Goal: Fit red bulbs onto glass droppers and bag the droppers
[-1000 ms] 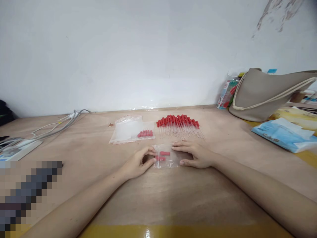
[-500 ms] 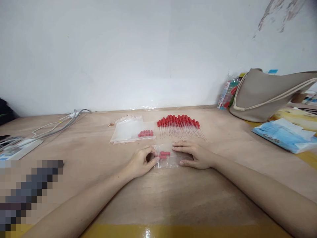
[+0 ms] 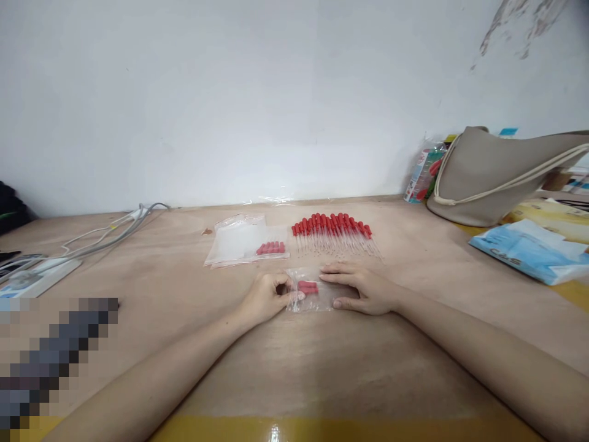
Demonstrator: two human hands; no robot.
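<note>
A small clear plastic bag (image 3: 324, 301) lies flat in front of me with two red-bulbed droppers (image 3: 308, 287) side by side in it. My left hand (image 3: 271, 296) is at the bag's left end, index finger and thumb curled on the plastic, thumb tip beside the lower red bulb. Whether the thumb is inside or on top of the bag I cannot tell. My right hand (image 3: 361, 288) rests on the bag's right end with fingers stretched and apart. Beyond lies a fanned row of red-bulbed droppers (image 3: 331, 224), thin tubes toward me.
Behind my left hand lies a stack of clear bags (image 3: 234, 242), with a filled bag of droppers (image 3: 271, 247) on it. A power strip (image 3: 41, 276) with cables is at left. A grey bag (image 3: 488, 178), a bottle (image 3: 421, 172) and a blue tissue pack (image 3: 519, 252) stand at right.
My left thumb has moved right, over the bag. The lower red bulb has slid right until it lies about level with the upper one. My right hand has stayed in place.
</note>
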